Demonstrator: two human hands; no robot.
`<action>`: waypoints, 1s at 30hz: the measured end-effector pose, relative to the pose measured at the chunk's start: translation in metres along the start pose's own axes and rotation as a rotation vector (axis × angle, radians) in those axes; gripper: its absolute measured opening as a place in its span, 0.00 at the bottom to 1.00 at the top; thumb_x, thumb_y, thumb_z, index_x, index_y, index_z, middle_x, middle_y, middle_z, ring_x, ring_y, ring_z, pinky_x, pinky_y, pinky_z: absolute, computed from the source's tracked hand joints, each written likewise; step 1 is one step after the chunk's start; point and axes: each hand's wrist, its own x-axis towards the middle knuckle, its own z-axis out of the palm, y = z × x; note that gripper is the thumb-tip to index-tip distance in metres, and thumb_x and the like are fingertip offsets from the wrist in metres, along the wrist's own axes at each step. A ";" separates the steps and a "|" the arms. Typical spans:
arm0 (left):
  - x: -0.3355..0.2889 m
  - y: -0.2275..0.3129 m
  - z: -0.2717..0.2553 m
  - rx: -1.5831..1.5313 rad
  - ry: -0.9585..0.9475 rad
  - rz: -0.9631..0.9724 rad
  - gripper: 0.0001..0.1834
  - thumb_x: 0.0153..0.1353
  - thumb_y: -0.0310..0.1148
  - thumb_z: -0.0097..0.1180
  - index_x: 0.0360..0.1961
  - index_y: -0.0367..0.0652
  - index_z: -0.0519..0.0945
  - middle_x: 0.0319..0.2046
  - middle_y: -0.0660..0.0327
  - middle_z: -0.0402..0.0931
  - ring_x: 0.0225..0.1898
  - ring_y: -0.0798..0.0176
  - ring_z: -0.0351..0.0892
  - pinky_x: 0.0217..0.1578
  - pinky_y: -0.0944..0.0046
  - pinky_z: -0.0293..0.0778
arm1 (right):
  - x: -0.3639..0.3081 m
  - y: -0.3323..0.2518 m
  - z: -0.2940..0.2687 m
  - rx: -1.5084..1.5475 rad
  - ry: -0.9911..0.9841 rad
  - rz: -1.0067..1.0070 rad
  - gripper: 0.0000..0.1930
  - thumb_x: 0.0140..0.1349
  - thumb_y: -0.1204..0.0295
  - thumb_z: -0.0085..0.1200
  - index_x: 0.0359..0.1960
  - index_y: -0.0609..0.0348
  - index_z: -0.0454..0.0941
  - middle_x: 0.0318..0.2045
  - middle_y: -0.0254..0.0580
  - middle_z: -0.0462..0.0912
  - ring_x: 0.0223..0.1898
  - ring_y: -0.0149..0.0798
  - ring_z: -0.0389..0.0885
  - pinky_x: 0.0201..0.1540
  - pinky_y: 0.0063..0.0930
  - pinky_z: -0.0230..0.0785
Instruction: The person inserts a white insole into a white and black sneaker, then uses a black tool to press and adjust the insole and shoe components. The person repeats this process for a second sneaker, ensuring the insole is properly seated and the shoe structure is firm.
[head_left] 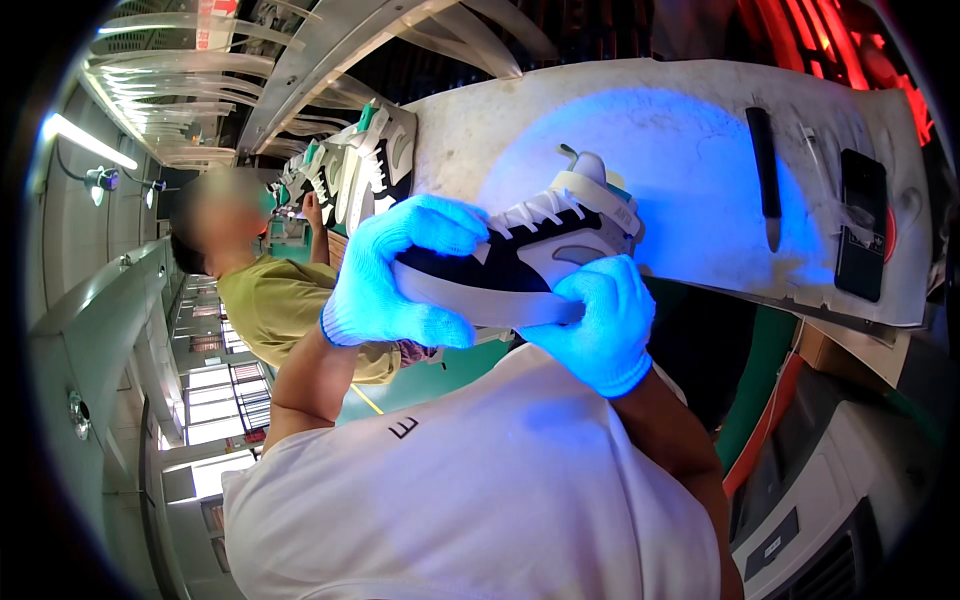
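Note:
Between my two gloved hands I hold a black and white sneaker [535, 240] with white laces and a thick white sole, tilted over the near edge of the bench. My left hand [395, 275] is wrapped round the toe end, thumb under the sole and fingers over the upper. Lower down, my right hand [605, 320] grips the sole near the heel, its fingers curled along the side. Both knit gloves glow blue in the light. The sneaker's far side and part of its sole are hidden.
A blue-lit worktable [660, 150] bears a knife-like black tool [764, 175], a thin white pen-like stick [818, 150] and a black phone [861, 225]. More sneakers [375, 170] stand in a row at the left, where a person in a yellow-green shirt [275, 305] works. Red-lit machinery [830, 45] sits behind.

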 end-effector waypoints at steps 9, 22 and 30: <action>0.029 0.025 -0.023 0.098 -0.256 -0.705 0.44 0.54 0.44 0.82 0.69 0.35 0.82 0.57 0.50 0.88 0.57 0.54 0.89 0.62 0.53 0.81 | 0.015 -0.003 0.017 -0.115 -0.088 0.018 0.46 0.47 0.48 0.86 0.65 0.55 0.80 0.40 0.41 0.83 0.39 0.48 0.84 0.34 0.45 0.81; 0.070 0.038 -0.053 0.037 -0.617 -0.531 0.45 0.59 0.57 0.80 0.67 0.34 0.83 0.53 0.47 0.90 0.55 0.54 0.90 0.57 0.54 0.82 | 0.025 -0.045 -0.014 0.194 -0.191 0.364 0.32 0.55 0.54 0.82 0.57 0.55 0.85 0.51 0.48 0.87 0.55 0.55 0.88 0.53 0.48 0.85; -0.021 0.004 0.094 -0.605 0.279 0.004 0.49 0.45 0.37 0.91 0.70 0.43 0.79 0.62 0.53 0.84 0.63 0.55 0.85 0.65 0.51 0.81 | 0.003 -0.081 -0.093 -0.255 -0.176 0.040 0.46 0.49 0.57 0.89 0.65 0.68 0.75 0.64 0.53 0.83 0.63 0.49 0.84 0.61 0.42 0.79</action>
